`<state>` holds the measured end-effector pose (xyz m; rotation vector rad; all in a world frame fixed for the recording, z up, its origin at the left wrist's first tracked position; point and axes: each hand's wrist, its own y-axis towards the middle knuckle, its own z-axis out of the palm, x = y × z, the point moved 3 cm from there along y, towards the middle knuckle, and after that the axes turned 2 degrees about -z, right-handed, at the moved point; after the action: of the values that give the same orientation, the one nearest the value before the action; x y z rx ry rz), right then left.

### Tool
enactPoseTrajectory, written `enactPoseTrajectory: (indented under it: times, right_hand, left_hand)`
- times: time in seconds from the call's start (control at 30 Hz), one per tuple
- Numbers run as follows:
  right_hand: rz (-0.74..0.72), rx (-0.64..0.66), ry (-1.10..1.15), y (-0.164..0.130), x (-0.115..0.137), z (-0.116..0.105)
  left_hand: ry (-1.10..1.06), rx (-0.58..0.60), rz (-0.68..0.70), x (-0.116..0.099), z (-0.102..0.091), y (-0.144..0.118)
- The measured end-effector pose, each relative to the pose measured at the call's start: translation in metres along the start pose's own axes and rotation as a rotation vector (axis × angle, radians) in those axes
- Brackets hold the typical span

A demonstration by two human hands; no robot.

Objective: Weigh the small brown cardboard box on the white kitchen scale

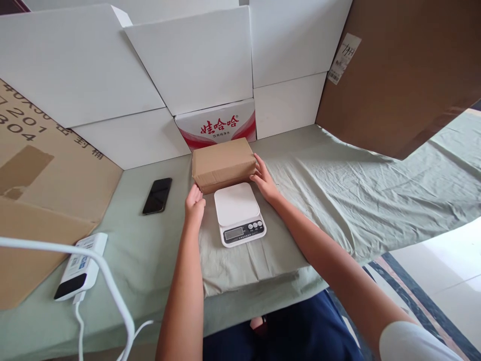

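A small brown cardboard box [224,163] lies lengthwise on the cloth, just behind a white digital kitchen scale [237,205]. My left hand [194,203] is curled at the box's near left corner, its fingertips partly hidden by the box. Against the box's right end, my right hand [265,181] presses with its fingers on the side and its thumb near the front corner. Between my forearms, the scale has a bare white platform, and its display and buttons face me. The display appears blank.
A black phone [158,195] lies to the left. Nearer me on that side are a white power strip [83,265] and a white cable [112,286]. White boxes [195,65] stand at the back, with large cardboard boxes [398,65] at the sides. Green cloth [338,200] covers the surface.
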<state>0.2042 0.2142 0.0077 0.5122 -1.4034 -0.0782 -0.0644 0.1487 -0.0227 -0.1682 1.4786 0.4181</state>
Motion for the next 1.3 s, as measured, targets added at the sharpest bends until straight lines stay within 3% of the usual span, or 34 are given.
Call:
enactPoseTrajectory:
  times: [0.13, 0.23, 0.37, 0.47, 0.57, 1.07, 1.3]
  right_hand:
    - [-0.027, -0.002, -0.034, 0.003, 0.006, 0.005]
    - [-0.162, -0.025, -0.088, -0.005, 0.023, 0.005]
    - [-0.301, -0.080, -0.189, -0.048, 0.043, -0.006]
    - [-0.262, -0.055, -0.258, -0.089, 0.045, -0.014]
    - [-0.234, -0.016, -0.270, -0.110, 0.043, -0.016]
    - [-0.200, -0.018, -0.280, -0.104, 0.049, -0.014]
    - [-0.180, -0.061, -0.263, -0.103, 0.052, -0.016]
  left_hand:
    - [-0.017, -0.011, 0.050, -0.012, 0.006, 0.001]
    - [0.013, -0.062, 0.178, -0.031, 0.007, -0.016]
    - [0.104, -0.140, 0.260, -0.043, -0.001, -0.077]
    - [0.172, -0.173, 0.198, -0.036, -0.012, -0.124]
    - [0.179, -0.173, 0.162, -0.028, -0.018, -0.146]
    - [0.144, -0.191, 0.113, -0.022, -0.018, -0.148]
    - [0.161, -0.168, 0.197, -0.029, -0.016, -0.148]
